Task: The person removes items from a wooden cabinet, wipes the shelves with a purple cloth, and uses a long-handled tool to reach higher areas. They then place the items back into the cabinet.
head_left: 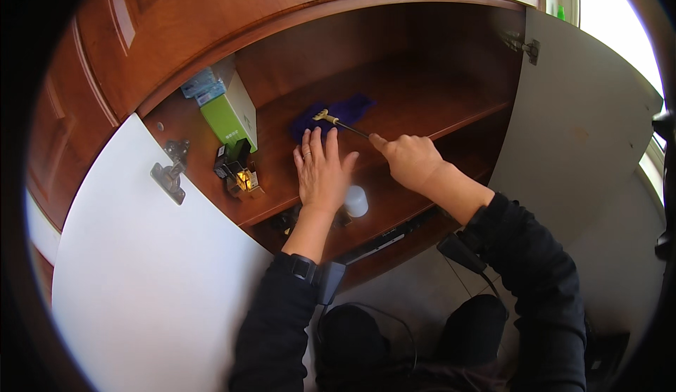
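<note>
My right hand (414,162) grips a thin metal-shafted back scratcher (353,128), the index finger stretched along the shaft. Its pale yellow claw end (325,117) rests over a crumpled dark blue cloth (348,111) on the upper cabinet shelf (422,101). My left hand (323,170) is palm down with the fingers spread, its fingertips at the cloth's near edge. Whether they press on the cloth is not clear. The handle end of the back scratcher is hidden in my right fist.
Left on the shelf stand a green and white box (227,120), blue packets (203,86), small black boxes (232,159) and a lit yellow ornament (244,179). A white cylindrical container (356,202) stands on the lower shelf. Open doors flank me, left (153,265) and right (575,112).
</note>
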Motion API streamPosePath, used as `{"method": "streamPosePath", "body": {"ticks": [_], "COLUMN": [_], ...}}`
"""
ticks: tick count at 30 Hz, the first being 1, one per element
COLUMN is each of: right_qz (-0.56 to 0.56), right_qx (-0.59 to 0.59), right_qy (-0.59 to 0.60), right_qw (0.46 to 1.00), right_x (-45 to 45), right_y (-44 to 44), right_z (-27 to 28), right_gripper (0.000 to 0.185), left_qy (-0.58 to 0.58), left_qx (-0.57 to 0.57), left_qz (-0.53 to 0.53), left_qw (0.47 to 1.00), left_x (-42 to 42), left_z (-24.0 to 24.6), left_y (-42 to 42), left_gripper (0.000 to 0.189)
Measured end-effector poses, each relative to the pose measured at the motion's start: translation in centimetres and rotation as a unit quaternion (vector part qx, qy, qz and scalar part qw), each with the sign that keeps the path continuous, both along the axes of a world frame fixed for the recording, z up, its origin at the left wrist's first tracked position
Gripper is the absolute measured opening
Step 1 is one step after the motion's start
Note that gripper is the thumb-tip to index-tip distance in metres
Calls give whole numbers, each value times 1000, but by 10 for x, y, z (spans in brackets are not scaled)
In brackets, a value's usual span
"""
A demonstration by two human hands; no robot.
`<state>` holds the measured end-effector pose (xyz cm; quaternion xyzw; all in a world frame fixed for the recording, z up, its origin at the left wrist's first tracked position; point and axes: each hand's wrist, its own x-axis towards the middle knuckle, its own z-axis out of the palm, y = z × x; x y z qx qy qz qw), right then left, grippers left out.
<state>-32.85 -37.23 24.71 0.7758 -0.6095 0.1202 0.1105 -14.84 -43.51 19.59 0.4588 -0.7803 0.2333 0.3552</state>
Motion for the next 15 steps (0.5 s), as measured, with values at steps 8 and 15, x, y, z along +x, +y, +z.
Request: {"method": "streamPosePath", "body": {"ticks": [8, 15], "right_qz": [-254, -389], "right_qx": [-14, 13], "right_qy": [38, -90], "right_qw": [966, 917], "right_x": [-101, -169], "right_y": [-68, -67], "right_z": [4, 16], "right_gripper": [25, 24], "left_qy": [0, -4], "left_qx": [17, 18], "left_qz": [3, -3], "left_qw": [1000, 1000], "left_x": [0, -2], "left_z": [0, 1], "left_y": [1, -1], "left_gripper": [54, 55]}}
